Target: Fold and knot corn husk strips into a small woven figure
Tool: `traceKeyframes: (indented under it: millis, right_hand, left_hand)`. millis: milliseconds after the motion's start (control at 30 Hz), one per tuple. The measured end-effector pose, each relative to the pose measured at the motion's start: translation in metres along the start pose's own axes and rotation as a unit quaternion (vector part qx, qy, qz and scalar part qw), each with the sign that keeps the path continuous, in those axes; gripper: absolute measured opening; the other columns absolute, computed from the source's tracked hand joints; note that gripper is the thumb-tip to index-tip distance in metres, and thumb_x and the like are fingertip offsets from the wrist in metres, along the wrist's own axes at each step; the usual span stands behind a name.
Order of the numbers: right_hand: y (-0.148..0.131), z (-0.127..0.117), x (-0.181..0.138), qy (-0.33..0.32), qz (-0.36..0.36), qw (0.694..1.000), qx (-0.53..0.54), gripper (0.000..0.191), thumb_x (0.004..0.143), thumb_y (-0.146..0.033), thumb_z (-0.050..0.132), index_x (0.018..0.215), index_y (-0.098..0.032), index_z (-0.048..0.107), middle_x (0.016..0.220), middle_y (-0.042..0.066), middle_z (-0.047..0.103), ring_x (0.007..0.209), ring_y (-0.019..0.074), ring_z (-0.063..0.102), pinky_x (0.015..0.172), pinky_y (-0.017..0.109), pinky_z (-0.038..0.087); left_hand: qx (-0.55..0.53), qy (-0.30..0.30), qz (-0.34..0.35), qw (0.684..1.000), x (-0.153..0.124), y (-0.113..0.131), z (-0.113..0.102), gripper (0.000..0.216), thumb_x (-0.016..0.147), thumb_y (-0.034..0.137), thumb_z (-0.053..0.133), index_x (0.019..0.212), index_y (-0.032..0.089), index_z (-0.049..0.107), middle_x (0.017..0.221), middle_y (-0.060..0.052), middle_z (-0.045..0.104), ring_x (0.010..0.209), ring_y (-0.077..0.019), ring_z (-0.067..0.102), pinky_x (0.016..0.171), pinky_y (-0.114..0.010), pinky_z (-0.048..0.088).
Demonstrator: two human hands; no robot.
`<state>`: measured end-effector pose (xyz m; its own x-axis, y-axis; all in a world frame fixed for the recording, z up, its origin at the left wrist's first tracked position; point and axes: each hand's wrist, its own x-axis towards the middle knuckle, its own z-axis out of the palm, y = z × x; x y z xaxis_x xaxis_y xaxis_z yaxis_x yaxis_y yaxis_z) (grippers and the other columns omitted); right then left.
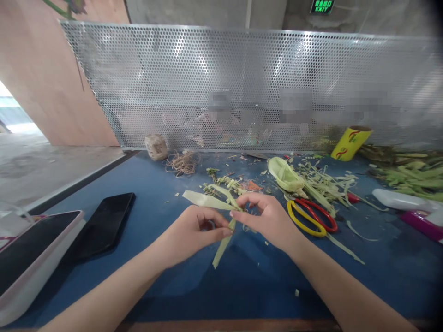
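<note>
husk strips (204, 200), both hands (199, 230) (268, 219) pinching them; room toward near table edge (224, 324); scissors (321, 231) close at right.

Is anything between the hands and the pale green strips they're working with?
Nothing visible: the left hand and right hand both grip the pale green strips directly. The scissors lie beside the right hand, not in between.

Matt, fibrous husk strip (204, 200); shiny metal screen (249, 78); scissor handles (320, 230) probably smooth plastic
</note>
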<state>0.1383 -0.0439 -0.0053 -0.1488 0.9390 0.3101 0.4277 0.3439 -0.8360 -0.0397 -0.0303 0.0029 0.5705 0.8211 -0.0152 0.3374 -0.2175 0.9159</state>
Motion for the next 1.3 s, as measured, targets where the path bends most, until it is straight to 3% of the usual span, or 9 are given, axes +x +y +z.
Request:
traceKeyframes:
  millis: [133, 300, 400, 500, 600, 767, 933, 1167, 1300]
  right_hand:
    - [0.005, 0.003, -0.001, -0.003, -0.022, 1.0, 0.003, 0.013, 0.072, -0.03, 0.06, 0.075, -0.019, 0.057, 0.069, -0.001, 0.055, 0.064, 0.0124, 0.051, 0.06, 0.023, 0.041]
    - [0.006, 0.004, -0.003, -0.037, -0.129, 0.99, -0.05, 0.015, 0.07, -0.015, 0.062, 0.083, -0.021, 0.058, 0.078, 0.0, 0.051, 0.068, 0.0115, 0.049, 0.062, 0.022, 0.041]
    - [0.005, 0.005, -0.005, -0.05, -0.134, 0.988, -0.057, 0.018, 0.073, -0.015, 0.06, 0.088, -0.022, 0.054, 0.08, 0.0, 0.052, 0.071, 0.0112, 0.05, 0.065, 0.022, 0.043]
    - [0.006, 0.003, -0.006, -0.02, -0.132, 0.988, -0.071, 0.022, 0.075, -0.02, 0.059, 0.095, -0.023, 0.052, 0.091, 0.001, 0.055, 0.081, 0.0128, 0.053, 0.073, 0.025, 0.045]
    - [0.007, 0.001, -0.006, -0.019, -0.119, 0.988, -0.097, 0.022, 0.077, -0.016, 0.055, 0.097, -0.023, 0.05, 0.096, 0.002, 0.055, 0.086, 0.013, 0.054, 0.072, 0.024, 0.045]
    - [0.004, -0.001, -0.006, -0.034, -0.096, 0.985, -0.14, 0.015, 0.076, -0.016, 0.054, 0.089, -0.022, 0.051, 0.086, 0.001, 0.057, 0.076, 0.0124, 0.053, 0.065, 0.024, 0.043]
    - [0.002, 0.004, -0.006, -0.062, -0.069, 0.988, -0.121, 0.011, 0.077, -0.019, 0.054, 0.087, -0.022, 0.052, 0.077, -0.002, 0.058, 0.067, 0.0108, 0.053, 0.059, 0.022, 0.041]
    - [-0.003, -0.004, -0.006, -0.05, -0.133, 0.972, -0.186, 0.011, 0.08, -0.01, 0.049, 0.077, -0.02, 0.053, 0.077, -0.001, 0.058, 0.074, 0.0121, 0.052, 0.067, 0.023, 0.039]
    - [-0.004, -0.015, -0.005, -0.064, -0.179, 0.953, -0.237, 0.012, 0.086, -0.017, 0.045, 0.079, -0.019, 0.055, 0.079, 0.002, 0.06, 0.081, 0.0149, 0.052, 0.075, 0.027, 0.039]
  left_hand:
    - [-0.004, -0.002, -0.003, 1.0, -0.002, 0.0, 0.004, 0.017, 0.074, 0.03, 0.058, 0.07, 0.014, 0.061, 0.067, -0.001, 0.059, 0.059, -0.0114, 0.052, 0.056, -0.023, 0.041]
    - [-0.156, 0.034, 0.07, 0.985, 0.001, -0.006, 0.014, 0.033, 0.07, 0.025, 0.065, 0.098, 0.016, 0.05, 0.093, -0.007, 0.063, 0.085, -0.0191, 0.06, 0.07, -0.029, 0.048]
    - [-0.185, 0.063, 0.071, 0.978, 0.005, -0.008, 0.015, 0.027, 0.07, 0.021, 0.065, 0.094, 0.017, 0.053, 0.087, -0.004, 0.066, 0.083, -0.0183, 0.062, 0.074, -0.03, 0.049]
    - [-0.135, 0.099, 0.061, 0.984, 0.007, -0.008, 0.011, 0.012, 0.07, 0.023, 0.064, 0.078, 0.015, 0.061, 0.088, -0.004, 0.068, 0.076, -0.0173, 0.063, 0.071, -0.028, 0.05]
    - [-0.063, 0.144, 0.061, 0.986, 0.006, -0.008, 0.008, 0.012, 0.069, 0.025, 0.064, 0.063, 0.015, 0.064, 0.088, -0.005, 0.068, 0.078, -0.018, 0.063, 0.07, -0.026, 0.05]
    - [-0.046, 0.177, 0.017, 0.983, 0.003, -0.007, 0.01, 0.017, 0.071, 0.028, 0.062, 0.06, 0.015, 0.065, 0.056, 0.001, 0.064, 0.052, -0.0112, 0.059, 0.055, -0.02, 0.048]
    - [-0.091, 0.175, 0.04, 0.98, 0.003, -0.002, 0.012, 0.009, 0.067, 0.024, 0.065, 0.065, 0.016, 0.063, 0.058, 0.002, 0.062, 0.049, -0.0111, 0.059, 0.05, -0.02, 0.049]
    - [0.133, 0.209, 0.029, 0.969, 0.002, 0.002, 0.009, 0.017, 0.066, 0.032, 0.064, 0.058, 0.017, 0.061, 0.056, 0.001, 0.064, 0.057, -0.0134, 0.06, 0.053, -0.02, 0.044]
    - [0.15, 0.194, 0.021, 0.969, 0.001, 0.005, 0.011, 0.015, 0.068, 0.029, 0.061, 0.062, 0.016, 0.064, 0.057, -0.001, 0.067, 0.054, -0.013, 0.059, 0.05, -0.019, 0.044]
